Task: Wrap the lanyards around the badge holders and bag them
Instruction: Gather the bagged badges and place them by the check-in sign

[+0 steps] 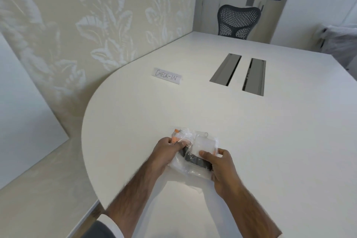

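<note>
Crinkling clear bag (193, 170) (dark lanyard (195, 159) inside)

One legible text is present: the handwritten words "CHECK-IN" in capitals on a white folded card sign (167, 76). The sign stands on the white table (251, 131), left of two metal cable slots (237, 74).

Both bare forearms reach forward over the desk's (270, 141) near rounded edge. The left hand (167, 150) curls closed, fingers pinching. The right hand (220, 166) grips with thumb on top, fingers tucked beneath; a rolled sleeve shows at the left elbow.
</note>
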